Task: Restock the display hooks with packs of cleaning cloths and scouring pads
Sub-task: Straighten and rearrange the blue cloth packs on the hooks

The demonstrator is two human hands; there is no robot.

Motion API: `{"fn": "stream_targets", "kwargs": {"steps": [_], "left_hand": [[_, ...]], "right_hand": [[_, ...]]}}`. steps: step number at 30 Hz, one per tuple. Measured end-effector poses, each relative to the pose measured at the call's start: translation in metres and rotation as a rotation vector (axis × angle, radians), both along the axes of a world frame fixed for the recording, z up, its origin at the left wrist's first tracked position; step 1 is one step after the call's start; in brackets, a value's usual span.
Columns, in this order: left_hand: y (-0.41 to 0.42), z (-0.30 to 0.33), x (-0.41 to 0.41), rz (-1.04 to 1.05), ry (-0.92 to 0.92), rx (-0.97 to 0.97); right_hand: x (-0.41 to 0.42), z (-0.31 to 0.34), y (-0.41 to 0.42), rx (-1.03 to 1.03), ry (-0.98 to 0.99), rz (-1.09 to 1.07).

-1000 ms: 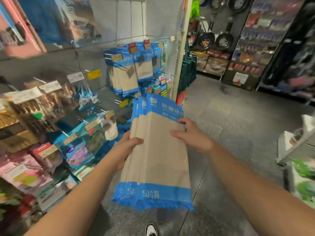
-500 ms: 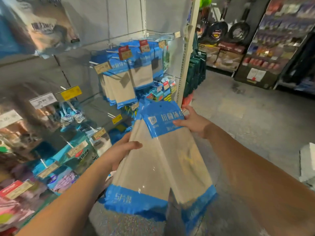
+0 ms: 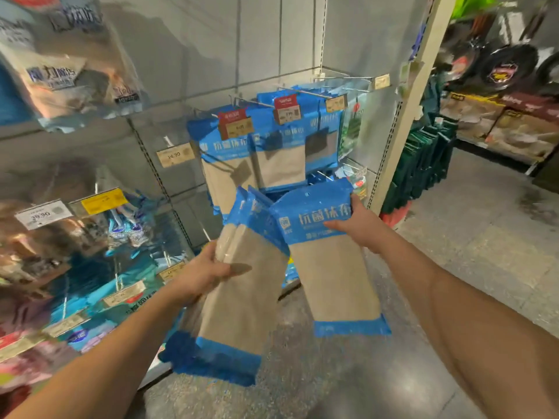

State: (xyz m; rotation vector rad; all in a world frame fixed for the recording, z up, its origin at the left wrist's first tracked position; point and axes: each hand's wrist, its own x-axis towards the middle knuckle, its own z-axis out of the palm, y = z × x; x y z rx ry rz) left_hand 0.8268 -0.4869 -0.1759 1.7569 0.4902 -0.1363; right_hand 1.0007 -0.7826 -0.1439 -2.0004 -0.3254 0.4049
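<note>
My left hand [image 3: 202, 275] grips a stack of cloth packs [image 3: 242, 297], beige with blue top and bottom bands, thumb across the front. My right hand [image 3: 360, 223] pinches the blue header of a single cloth pack [image 3: 329, 258], held apart to the right of the stack and hanging down. Straight ahead, matching cloth packs [image 3: 272, 152] hang on metal display hooks [image 3: 302, 92] with red and beige price tags. A longer hook [image 3: 348, 76] at the upper right carries only a tag at its tip.
The left wall carries hooks with other packaged goods and price tags [image 3: 42, 213], [image 3: 102, 201]. A cream shelf upright [image 3: 405, 110] ends the bay. Green items [image 3: 423, 164] and frying pans [image 3: 508, 65] stand beyond it. Grey floor [image 3: 484, 237] spreads to the right.
My right hand has drawn one pack off the stack and lifted it up and right, toward the hanging packs. The view has moved closer to the hooks.
</note>
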Motion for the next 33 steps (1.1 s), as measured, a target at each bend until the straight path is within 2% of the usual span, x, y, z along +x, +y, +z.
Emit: {"fn": "stream_targets", "kwargs": {"steps": [2, 5, 7, 11, 15, 19, 21, 26, 29, 33], "left_hand": [[-0.002, 0.007, 0.016, 0.057, 0.005, 0.182], [0.003, 0.022, 0.035, 0.051, 0.125, 0.586], [0.005, 0.031, 0.046, 0.038, 0.185, 0.78], [0.013, 0.05, 0.064, -0.048, 0.238, 1.113], [0.024, 0.056, 0.087, -0.222, 0.344, 1.414], [0.03, 0.062, 0.119, -0.392, 0.401, 1.529], [0.035, 0.061, 0.138, -0.542, 0.426, 1.587], [0.05, 0.067, 0.18, -0.919, 0.453, 1.741], [0.05, 0.079, 0.2, -0.969, 0.434, 1.769], [0.053, 0.092, 0.227, -0.86, 0.457, 1.715]], "right_hand": [[0.036, 0.002, -0.007, -0.028, -0.084, 0.006], [0.083, 0.003, -0.008, -0.113, -0.165, 0.045], [0.106, 0.002, -0.003, -0.132, -0.195, 0.056], [0.14, -0.003, 0.016, -0.072, -0.235, 0.059], [0.164, -0.001, 0.04, -0.021, -0.239, 0.009], [0.187, 0.003, 0.068, -0.065, -0.333, 0.014], [0.197, 0.006, 0.082, -0.102, -0.386, 0.043], [0.219, 0.013, 0.125, -0.231, -0.52, 0.235], [0.226, 0.014, 0.148, -0.366, -0.565, 0.279], [0.232, 0.011, 0.171, -0.382, -0.57, 0.325]]}}
